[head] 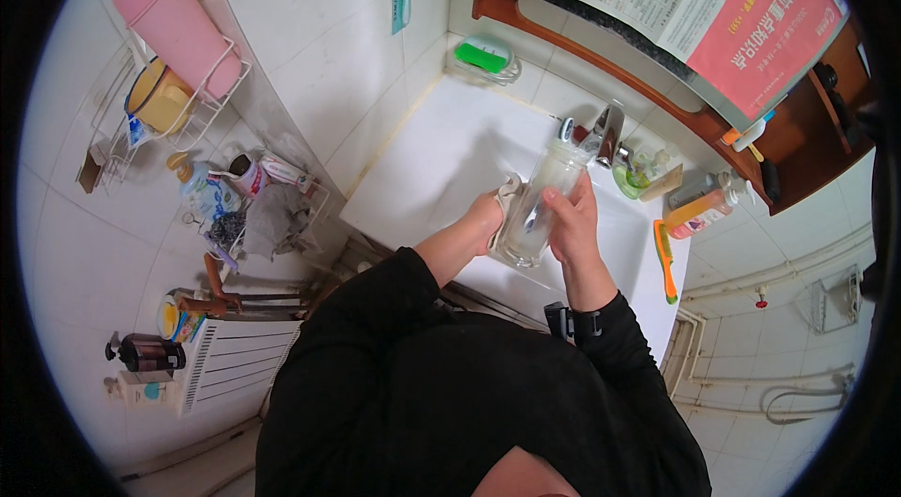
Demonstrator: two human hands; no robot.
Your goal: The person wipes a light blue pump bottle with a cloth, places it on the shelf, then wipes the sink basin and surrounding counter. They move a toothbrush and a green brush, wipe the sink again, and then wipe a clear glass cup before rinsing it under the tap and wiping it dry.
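A tall clear glass jar (529, 229) is tilted over the white washbasin, its mouth toward the chrome faucet. My right hand (574, 215) grips the jar's right side, thumb over the front. On the left, my left hand (486, 214) holds a beige cloth (505, 215) against the jar's side. A slim white and dark object (565, 129) shows at the jar's mouth. Something bluish shows through the glass; whether it lies inside or behind is unclear.
Ahead are the faucet (607, 134), a soap dish (496, 46) with a green item, and a green-liquid bottle (631, 177). Rightward lie an orange comb (664, 261) and an orange pump bottle (704, 212). Wire racks (211, 85) hang left; a wooden mirror shelf (746, 166) overhangs the back right.
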